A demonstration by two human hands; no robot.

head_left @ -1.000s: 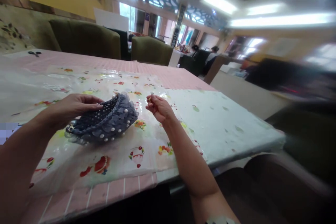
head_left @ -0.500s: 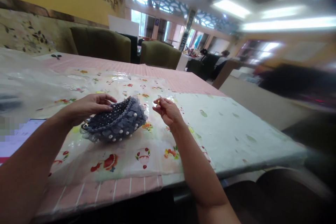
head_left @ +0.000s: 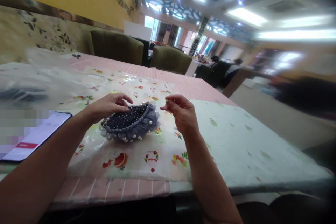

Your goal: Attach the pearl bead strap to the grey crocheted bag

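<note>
A dark grey-blue pouch [head_left: 143, 127] with ruffled fabric and white pearl beads lies on the table, its opening facing up toward me and its inside dotted with beads. My left hand [head_left: 109, 107] has its thumb and fingers closed at the far left rim of this pouch. To the right of the pouch, raised a little and apart from it, is my right hand [head_left: 183, 113]. Its thumb and forefinger pinch a tiny gold-coloured piece [head_left: 167, 101], mostly hidden by the fingertips and too small to name.
A phone [head_left: 49, 131] with a lit screen lies at left beside my forearm. Behind it sits a clear plastic bag [head_left: 49, 73] with something dark inside. Small dark scissors [head_left: 76, 56] rest at the far left. Green chairs [head_left: 118, 47] stand across the table; people sit farther back.
The view has swung left, so everything sits farther right and more of the phone shows. My right hand has turned, its back now more toward me. My left hand remains at the pouch.
</note>
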